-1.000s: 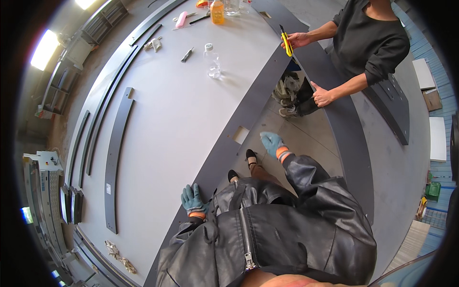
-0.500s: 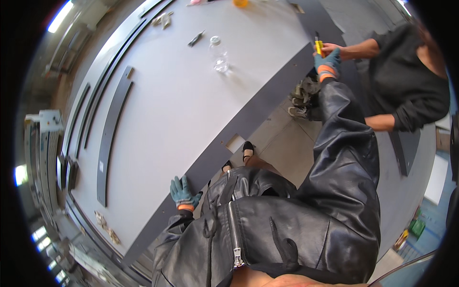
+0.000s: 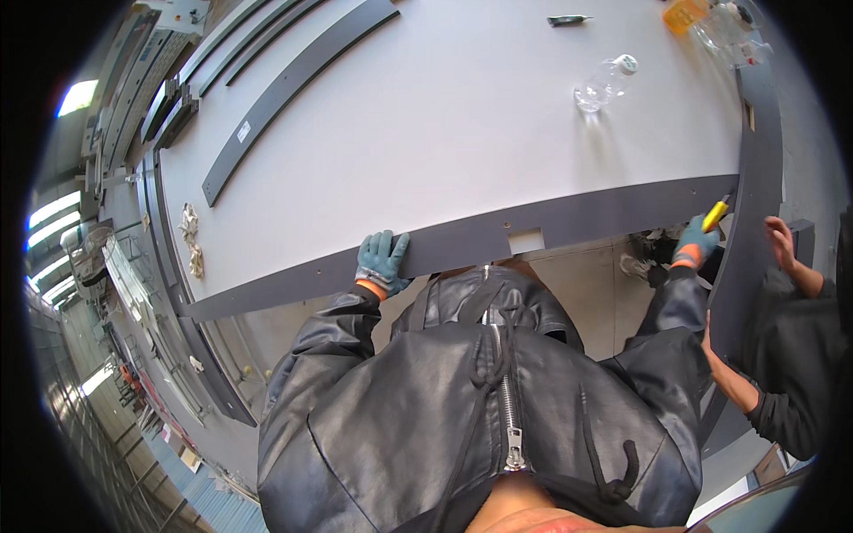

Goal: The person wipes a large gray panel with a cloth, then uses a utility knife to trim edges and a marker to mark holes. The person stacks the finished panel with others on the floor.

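My left hand (image 3: 383, 258), in a grey-green glove with an orange cuff, lies on a long dark grey strip (image 3: 426, 244) along the table's near edge. Its fingers are stretched out, with nothing in them. My right hand (image 3: 697, 240), gloved alike, is closed around a yellow utility knife (image 3: 714, 217). The knife points up and right, its dark tip close to the corner where the strip meets another dark grey strip (image 3: 755, 169). A rectangular cutout (image 3: 526, 240) shows in the near strip between my hands.
A co-worker's hand (image 3: 782, 244) is raised at the right, beside the side strip. On the white tabletop (image 3: 462, 115) are a clear bottle (image 3: 604, 84), a small dark tube (image 3: 569, 19), grey bars (image 3: 293, 84) and crumpled gloves (image 3: 191, 240). More bottles (image 3: 724, 31) stand far right.
The co-worker's hand has let go of the yellow knife, which my right hand now holds alone. My right arm has drawn back toward the table corner. The view has turned left.
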Demonstrator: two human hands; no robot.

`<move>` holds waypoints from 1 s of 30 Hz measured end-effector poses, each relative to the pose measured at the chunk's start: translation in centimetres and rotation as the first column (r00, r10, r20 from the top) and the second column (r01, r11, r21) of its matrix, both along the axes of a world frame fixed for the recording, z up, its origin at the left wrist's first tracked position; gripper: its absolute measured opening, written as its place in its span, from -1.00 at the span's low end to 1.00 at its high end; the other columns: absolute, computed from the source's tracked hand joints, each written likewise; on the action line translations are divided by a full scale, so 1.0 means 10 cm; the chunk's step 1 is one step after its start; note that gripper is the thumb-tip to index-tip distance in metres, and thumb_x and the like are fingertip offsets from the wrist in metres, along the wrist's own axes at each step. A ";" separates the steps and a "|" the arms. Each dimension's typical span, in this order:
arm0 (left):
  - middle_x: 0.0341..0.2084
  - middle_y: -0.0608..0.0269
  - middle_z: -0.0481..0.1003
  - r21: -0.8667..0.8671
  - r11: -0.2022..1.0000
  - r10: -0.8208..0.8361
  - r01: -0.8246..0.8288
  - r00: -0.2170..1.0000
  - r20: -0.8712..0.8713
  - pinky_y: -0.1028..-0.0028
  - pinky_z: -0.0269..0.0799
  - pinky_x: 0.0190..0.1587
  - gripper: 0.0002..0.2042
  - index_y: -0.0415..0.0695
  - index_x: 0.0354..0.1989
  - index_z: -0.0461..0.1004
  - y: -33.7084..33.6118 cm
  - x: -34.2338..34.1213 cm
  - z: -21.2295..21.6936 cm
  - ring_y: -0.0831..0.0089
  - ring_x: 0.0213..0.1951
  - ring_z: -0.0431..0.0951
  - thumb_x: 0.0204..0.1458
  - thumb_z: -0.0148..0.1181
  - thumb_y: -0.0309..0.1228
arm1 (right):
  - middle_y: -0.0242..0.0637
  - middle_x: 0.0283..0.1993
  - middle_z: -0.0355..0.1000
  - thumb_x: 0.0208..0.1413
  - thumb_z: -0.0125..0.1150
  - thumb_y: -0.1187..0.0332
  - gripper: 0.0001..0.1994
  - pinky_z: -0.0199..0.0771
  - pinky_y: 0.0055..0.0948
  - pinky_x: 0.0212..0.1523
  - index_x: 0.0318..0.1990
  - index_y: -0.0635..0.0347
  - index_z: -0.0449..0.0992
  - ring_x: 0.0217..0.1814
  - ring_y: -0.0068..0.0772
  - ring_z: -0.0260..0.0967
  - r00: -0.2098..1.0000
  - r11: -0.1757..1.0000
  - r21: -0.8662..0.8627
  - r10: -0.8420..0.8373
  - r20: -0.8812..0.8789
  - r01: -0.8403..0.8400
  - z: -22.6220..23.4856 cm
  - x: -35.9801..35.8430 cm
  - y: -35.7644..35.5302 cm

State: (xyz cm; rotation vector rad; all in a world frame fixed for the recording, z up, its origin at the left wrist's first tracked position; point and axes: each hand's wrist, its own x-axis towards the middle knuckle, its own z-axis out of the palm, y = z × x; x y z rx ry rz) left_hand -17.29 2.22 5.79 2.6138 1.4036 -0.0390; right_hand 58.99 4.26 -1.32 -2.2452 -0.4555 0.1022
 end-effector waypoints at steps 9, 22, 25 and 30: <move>0.09 -0.06 0.38 -0.116 0.993 -0.040 0.034 0.998 -0.048 -0.02 0.33 0.21 -0.05 -0.03 0.38 0.39 0.31 -0.07 0.03 -0.05 0.14 0.42 -0.31 0.51 0.06 | -0.10 -0.33 0.64 0.06 0.64 0.18 -0.55 0.55 -0.17 -0.29 -0.18 0.43 0.62 -0.38 -0.23 0.56 0.988 0.993 -0.023 0.116 -0.099 -0.118 -0.73 -1.27 -0.16; 0.34 -0.10 0.31 -0.192 0.981 -0.017 0.023 0.999 0.034 -0.12 0.19 0.40 0.00 0.03 0.47 0.32 0.64 -0.12 0.33 -0.16 0.34 0.30 -0.21 0.52 0.16 | -0.32 -0.41 0.51 -0.01 0.64 0.16 -0.61 0.49 -0.19 -0.34 -0.25 0.22 0.57 -0.45 -0.36 0.41 0.981 0.991 -0.109 0.062 -0.184 -0.083 -0.02 -1.51 0.54; 0.27 -0.19 0.37 -0.062 0.992 -0.099 0.105 0.990 0.103 -0.12 0.28 0.32 0.02 -0.07 0.41 0.36 0.78 -0.09 0.31 -0.20 0.26 0.38 -0.27 0.53 0.21 | -0.15 -0.29 0.62 -0.01 0.63 0.10 -0.55 0.58 -0.10 -0.18 -0.15 0.21 0.58 -0.30 -0.13 0.60 0.997 0.943 -0.328 0.041 -0.069 -0.061 0.28 -1.62 0.67; 0.27 -0.21 0.38 0.008 0.990 -0.141 0.141 0.983 0.120 -0.13 0.30 0.28 0.06 -0.09 0.36 0.39 0.89 -0.16 0.21 -0.19 0.24 0.40 -0.41 0.63 0.15 | -0.03 -0.09 0.68 0.03 0.61 -0.03 -0.45 0.64 -0.05 -0.04 -0.03 0.22 0.58 -0.06 0.10 0.67 0.983 0.879 -0.477 -0.081 -0.166 -0.008 0.56 -1.77 0.72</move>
